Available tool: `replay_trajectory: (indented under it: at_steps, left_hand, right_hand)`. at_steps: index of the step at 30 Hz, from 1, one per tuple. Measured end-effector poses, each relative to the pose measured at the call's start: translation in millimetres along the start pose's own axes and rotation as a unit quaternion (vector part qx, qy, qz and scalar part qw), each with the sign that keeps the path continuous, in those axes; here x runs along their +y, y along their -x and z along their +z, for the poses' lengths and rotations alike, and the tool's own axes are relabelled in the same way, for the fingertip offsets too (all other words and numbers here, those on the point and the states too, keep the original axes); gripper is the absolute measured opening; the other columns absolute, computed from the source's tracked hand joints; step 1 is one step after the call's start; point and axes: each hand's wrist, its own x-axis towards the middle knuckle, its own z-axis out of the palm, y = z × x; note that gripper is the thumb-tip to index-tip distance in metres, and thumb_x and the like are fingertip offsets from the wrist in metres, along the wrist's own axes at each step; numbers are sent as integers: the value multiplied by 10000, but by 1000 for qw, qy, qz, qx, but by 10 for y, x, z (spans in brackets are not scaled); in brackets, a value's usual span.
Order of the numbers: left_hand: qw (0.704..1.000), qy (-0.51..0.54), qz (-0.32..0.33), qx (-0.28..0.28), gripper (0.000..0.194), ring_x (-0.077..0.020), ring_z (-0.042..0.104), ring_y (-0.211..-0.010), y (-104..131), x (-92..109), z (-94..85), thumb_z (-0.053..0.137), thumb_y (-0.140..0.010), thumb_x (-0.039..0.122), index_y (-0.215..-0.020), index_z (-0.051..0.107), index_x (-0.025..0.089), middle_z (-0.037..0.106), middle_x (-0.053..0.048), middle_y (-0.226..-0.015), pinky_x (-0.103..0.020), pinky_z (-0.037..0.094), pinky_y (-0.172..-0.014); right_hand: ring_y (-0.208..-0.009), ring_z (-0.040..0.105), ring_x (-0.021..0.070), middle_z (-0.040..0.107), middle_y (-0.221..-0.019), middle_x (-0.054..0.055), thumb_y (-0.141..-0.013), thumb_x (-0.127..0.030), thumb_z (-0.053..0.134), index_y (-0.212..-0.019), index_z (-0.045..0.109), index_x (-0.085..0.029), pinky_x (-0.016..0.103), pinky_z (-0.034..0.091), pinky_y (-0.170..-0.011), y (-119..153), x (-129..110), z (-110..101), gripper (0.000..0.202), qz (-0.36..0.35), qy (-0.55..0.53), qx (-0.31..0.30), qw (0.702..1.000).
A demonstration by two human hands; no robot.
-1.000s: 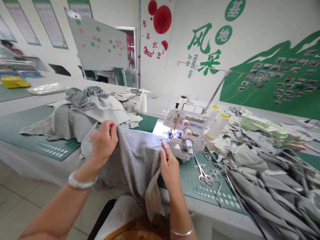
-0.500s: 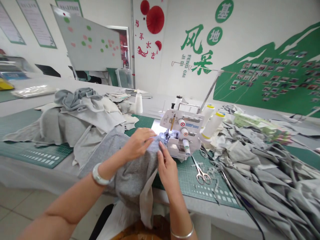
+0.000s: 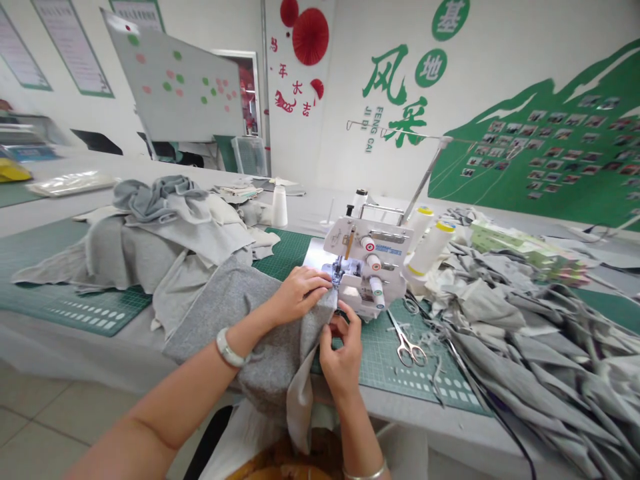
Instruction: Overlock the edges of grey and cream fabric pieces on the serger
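Observation:
Grey knit fabric (image 3: 235, 293) drapes over the table's front edge, one corner up at the needle area of a white overlock sewing machine (image 3: 367, 257). My left hand (image 3: 300, 293) lies flat on that fabric with its fingers stretched toward the presser foot. Lower and to the right, my right hand (image 3: 343, 347) pinches the fabric's edge between thumb and fingers. The machine's lamp lights the stitching area; my left fingertips partly cover the fabric there. A pair of scissors (image 3: 407, 340) rests beside the machine, right of my right hand, among thread scraps.
A heap of grey fabric pieces (image 3: 165, 227) is at left, another pile (image 3: 540, 320) at right. Green cutting mats (image 3: 370, 367) cover parts of the table. A white thread cone (image 3: 279, 207) stands behind the fabric; yellow-topped cones (image 3: 433, 248) stand behind the machine. A dark cord (image 3: 517, 440) hangs over the front edge.
My left hand has flattened and shifted right, closer to the presser foot. My right hand has moved slightly down and now pinches the fabric's edge. The view has shifted a little.

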Motion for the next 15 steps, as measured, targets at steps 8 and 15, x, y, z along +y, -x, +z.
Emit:
replay_trajectory:
  at_steps: [8,15]
  left_hand:
    - [1000,10,1,5,269,-198,560,-1119,7,-34,17,427,-961,270,-1077,664,220,655,-54,-1205,-361,367,-950]
    - [1000,14,10,18,241,-196,564,-1141,2,1,12,442,-951,247,-1073,648,214,659,-53,-1205,-362,371,-963]
  right_hand:
    - [-701,563,135,556,-754,-7,-842,-130,464,-836,521,-203,246,465,-665,5,5,-42,93,-72,52,-20,996]
    - [-767,584,151,598,-786,14,-862,-88,416,-843,580,-199,265,456,-720,3,-29,-99,199,-94,32,-52,994]
